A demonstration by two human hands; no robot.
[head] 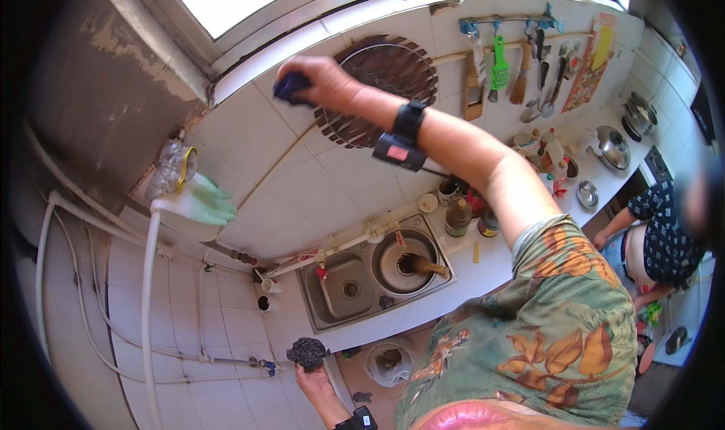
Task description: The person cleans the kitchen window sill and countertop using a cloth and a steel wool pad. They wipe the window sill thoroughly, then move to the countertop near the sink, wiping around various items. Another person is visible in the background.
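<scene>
My right hand (325,84), raised before the white tiled wall (266,164) below the window, grips a crumpled dark blue cloth (292,88). Whether the cloth touches the tiles I cannot tell. Behind my right wrist hangs a round brown slatted mat (396,70) with a wire ring. Lower left, my left hand (316,383) holds up a dark grey crumpled bundle (307,353), its material unclear. That hand is left of the steel double sink (338,317), below the counter's front edge. A straw brush (422,264) lies in the sink's round right bowl.
White pipes (150,294) and a pale green rubber glove (212,199) are at left. Bottles (457,217) stand right of the sink; utensils, including a green grater (500,65), hang above. A lined bin (389,362) sits below. Another person (660,232) stands at right.
</scene>
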